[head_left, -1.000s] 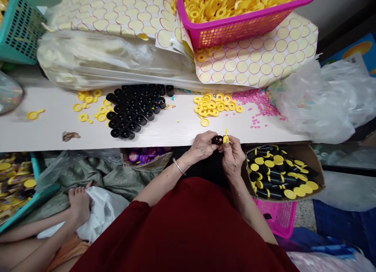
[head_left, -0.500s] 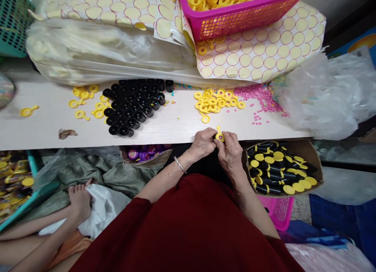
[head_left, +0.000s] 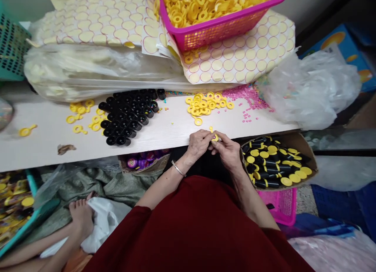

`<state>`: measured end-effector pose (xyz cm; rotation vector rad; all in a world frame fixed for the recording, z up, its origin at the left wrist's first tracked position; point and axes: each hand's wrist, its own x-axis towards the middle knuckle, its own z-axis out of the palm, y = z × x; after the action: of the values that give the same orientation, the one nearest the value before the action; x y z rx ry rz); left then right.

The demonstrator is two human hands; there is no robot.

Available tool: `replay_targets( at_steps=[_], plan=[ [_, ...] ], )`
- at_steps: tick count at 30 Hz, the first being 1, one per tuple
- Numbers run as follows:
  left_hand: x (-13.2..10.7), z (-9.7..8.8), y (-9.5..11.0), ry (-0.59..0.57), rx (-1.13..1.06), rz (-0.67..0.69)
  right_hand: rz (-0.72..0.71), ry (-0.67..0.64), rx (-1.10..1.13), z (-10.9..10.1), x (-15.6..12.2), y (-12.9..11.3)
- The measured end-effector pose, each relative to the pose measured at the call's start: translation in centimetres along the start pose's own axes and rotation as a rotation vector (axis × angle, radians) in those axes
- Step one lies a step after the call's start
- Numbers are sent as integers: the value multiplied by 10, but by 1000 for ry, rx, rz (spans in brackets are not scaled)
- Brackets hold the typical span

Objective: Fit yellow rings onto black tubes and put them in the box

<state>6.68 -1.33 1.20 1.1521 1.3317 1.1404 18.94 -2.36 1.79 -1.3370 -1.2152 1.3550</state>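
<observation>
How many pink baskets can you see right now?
2. One pink basket full of yellow caps sits on the patterned sheets at the back; the other is on the floor under the cardboard box, mostly hidden.

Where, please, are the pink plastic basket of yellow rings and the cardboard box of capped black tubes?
Pink plastic basket (head_left: 223,29): head view, front mesh wall.
Cardboard box (head_left: 311,159): head view, right rim.

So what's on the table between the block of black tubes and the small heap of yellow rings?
In the head view, mostly bare tabletop separates the black tubes from the yellow rings; only a few tiny loose beads lie scattered there.
</observation>
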Motion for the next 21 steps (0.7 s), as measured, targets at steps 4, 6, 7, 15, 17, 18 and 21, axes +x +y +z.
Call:
replay_targets(
  at_steps=[4,6,7,15,17,18,21],
  plan=[
    [-1,0,1,2,18,16,182,138,262,10,5,-4],
    [-1,1,1,15,26,21,208,202,308,15,8,-5],
    [-1,1,2,19,27,20,217,212,321,17,9,-5],
    [0,8,0,61,-93,-139,277,119,335,8,14,-5],
    [2,9,-2,61,-96,-161,267,131,324,9,15,-4],
    [2,9,-3,61,-88,-162,261,145,322,10,15,-3],
    [2,6,-7,39,-65,-88,242,180,346,16,13,1]
  ],
)
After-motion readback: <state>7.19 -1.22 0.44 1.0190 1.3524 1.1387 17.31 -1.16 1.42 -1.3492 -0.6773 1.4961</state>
